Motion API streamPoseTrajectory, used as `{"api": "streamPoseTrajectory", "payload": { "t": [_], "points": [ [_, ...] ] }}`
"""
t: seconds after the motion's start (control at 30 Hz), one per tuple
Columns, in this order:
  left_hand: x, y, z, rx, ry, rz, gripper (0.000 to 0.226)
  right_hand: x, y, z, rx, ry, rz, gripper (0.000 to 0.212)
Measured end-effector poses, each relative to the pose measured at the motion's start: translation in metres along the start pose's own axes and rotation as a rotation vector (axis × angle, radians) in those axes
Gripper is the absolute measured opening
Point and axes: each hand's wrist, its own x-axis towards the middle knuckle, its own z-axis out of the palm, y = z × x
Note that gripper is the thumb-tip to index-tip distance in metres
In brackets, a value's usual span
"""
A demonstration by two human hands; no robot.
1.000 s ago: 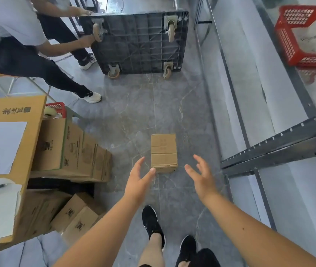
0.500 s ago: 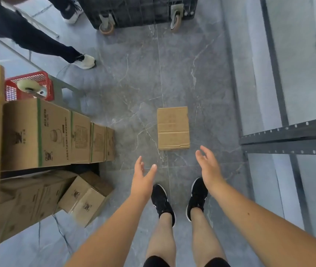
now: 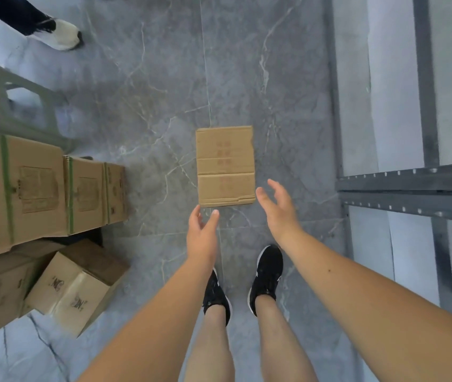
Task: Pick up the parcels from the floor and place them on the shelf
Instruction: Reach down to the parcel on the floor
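- both arms are bare all the way up, no sleeves showing anywhere in the shot
- left hand (image 3: 202, 238) and right hand (image 3: 277, 209): no gloves, no rings, no watch or bands that I can spot
- right forearm has a couple of tiny dark specks on it, moles by the look of it
- legs are bare from the knee down, so no long trousers
- black low-top sneakers (image 3: 266, 277) with a thin white edge along the sole, no socks visible above the collar
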Motion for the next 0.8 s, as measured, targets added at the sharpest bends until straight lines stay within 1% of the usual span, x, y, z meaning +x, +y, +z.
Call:
{"api": "streamPoseTrajectory", "payload": {
  "t": [0.1, 0.2, 0.3, 0.4, 0.5, 0.57, 0.7, 0.8],
  "points": [
    [0.021, -0.004, 0.015, 0.022, -0.005, 0.0, 0.068, 0.022, 0.005, 0.009, 0.008, 0.007, 0.03, 0.065],
    [0.043, -0.007, 0.02, 0.049, 0.025, 0.013, 0.072, 0.043, 0.01, 0.019, 0.038, 0.003, 0.043, 0.069],
    [0.069, -0.007, 0.019, 0.086, 0.046, 0.032, 0.077, 0.061, 0.012, 0.028, 0.05, -0.009, 0.044, 0.083],
    [0.103, -0.004, 0.019, 0.097, 0.07, 0.038, 0.076, 0.082, 0.016, 0.035, 0.088, -0.014, 0.054, 0.097],
    [0.134, 0.005, 0.024, 0.024, 0.107, 0.006, 0.073, 0.105, 0.024, 0.041, 0.126, -0.014, 0.045, 0.108],
    [0.15, 0.008, 0.029, 0.009, 0.117, -0.004, 0.071, 0.118, 0.029, 0.045, 0.14, -0.018, 0.051, 0.109],
    [0.175, 0.007, 0.033, 0.079, 0.11, 0.02, 0.069, 0.137, 0.042, 0.051, 0.146, -0.036, 0.047, 0.105],
    [0.187, 0.006, 0.034, 0.067, 0.096, 0.025, 0.07, 0.149, 0.047, 0.054, 0.125, -0.047, 0.044, 0.105]
  ]
}}
